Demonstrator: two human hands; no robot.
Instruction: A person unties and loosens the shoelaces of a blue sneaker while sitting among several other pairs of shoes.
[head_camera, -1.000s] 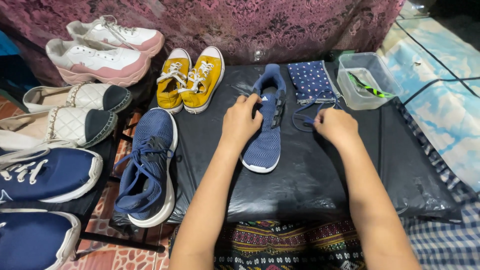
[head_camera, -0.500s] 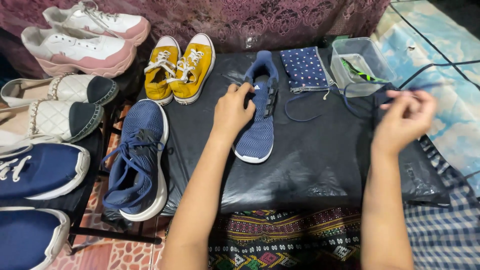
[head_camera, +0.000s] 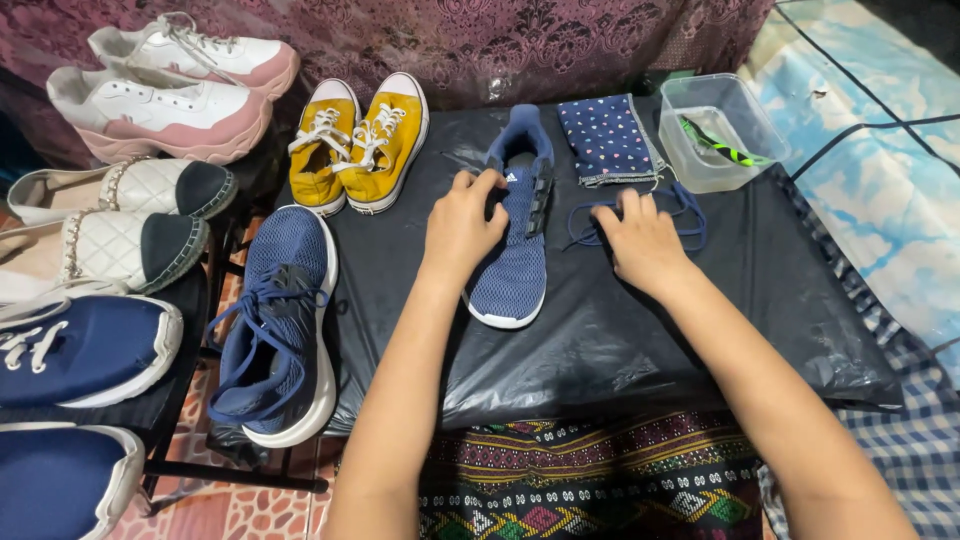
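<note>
Navy mesh sneaker (head_camera: 515, 250): laid on the black-covered counter (head_camera: 700, 320), long axis running away from the person | left hand (head_camera: 462, 228): rested on its tongue, fingers curled | right hand (head_camera: 640, 240): just right of the sneaker, pressed flat on the loose navy shoelace (head_camera: 690, 205).

— What are the arms doing?
— Both are reaching forward, bare. The left hand (head_camera: 462, 228) is lying palm down, fingers curled.
— And beside it?
— The right hand (head_camera: 640, 243) is pressing down, fingers bent.
</note>
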